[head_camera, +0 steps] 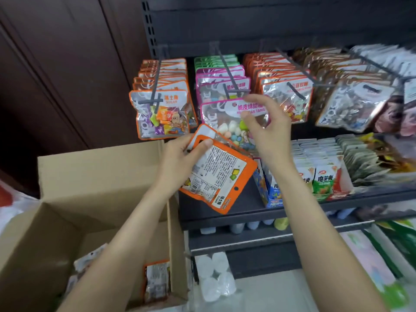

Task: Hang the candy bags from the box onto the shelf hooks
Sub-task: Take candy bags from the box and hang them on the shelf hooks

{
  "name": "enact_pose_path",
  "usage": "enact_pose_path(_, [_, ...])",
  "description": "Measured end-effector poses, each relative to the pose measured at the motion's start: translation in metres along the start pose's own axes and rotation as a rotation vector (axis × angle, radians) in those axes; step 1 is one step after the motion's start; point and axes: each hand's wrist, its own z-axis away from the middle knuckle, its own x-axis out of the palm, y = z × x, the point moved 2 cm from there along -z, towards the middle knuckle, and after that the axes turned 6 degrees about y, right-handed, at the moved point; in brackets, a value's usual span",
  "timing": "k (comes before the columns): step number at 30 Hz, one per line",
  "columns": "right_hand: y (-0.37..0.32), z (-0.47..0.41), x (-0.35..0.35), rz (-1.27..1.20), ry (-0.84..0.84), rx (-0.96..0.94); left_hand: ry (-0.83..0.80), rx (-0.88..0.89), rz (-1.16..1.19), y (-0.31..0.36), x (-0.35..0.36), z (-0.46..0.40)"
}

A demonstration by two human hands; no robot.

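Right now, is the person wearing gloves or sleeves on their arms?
No gloves and no sleeves that show. The left hand and the right hand are bare, and both forearms are uncovered right down to the bottom edge of the picture. No watch, ring or bracelet shows. The fingernails look short and plain.

Light is even and fairly bright, falling from above. Glare glints on the hanging bags (287,102) at one o'clock. The wall panel (56,75) at ten o'clock sits dim. Motion blur smears the three o'clock edge; wide-angle distortion bends the shelf upright (149,25).
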Motion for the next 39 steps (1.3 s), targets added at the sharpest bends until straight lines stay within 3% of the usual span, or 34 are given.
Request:
enact_pose_path(4, [0.008,-0.005,0.007,0.027,-0.046,0.016,0.016,0.009,-0.006,-0.006,0.001,-0.007])
enact_pose_path(19, [0.016,-0.009,0.019,0.014,0.068,0.06,0.088,0.05,-0.084,-0.015,-0.011,-0.026])
enact_pose_path(23, [0.024,-0.021,0.031,0.144,0.133,0.006,0.102,0.039,-0.106,-0.021,-0.015,-0.032])
enact_pose_path(30, [0.036,-0.051,0.058,0.585,0.259,-0.289,0.117,0.088,-0.232,-0.028,-0.014,-0.026])
enact_pose_path(34, [0.039,-0.054,0.065,0.747,0.299,-0.325,0.134,0.091,-0.205,-0.03,-0.018,-0.028])
enact_pose_path(37, [0.041,-0.038,0.055,0.72,0.253,-0.256,0.158,0.079,-0.182,-0.023,-0.021,-0.026])
enact_pose_path(39, [0.035,-0.016,0.038,0.528,0.217,-0.142,0.177,0.035,-0.126,-0.02,-0.025,-0.023])
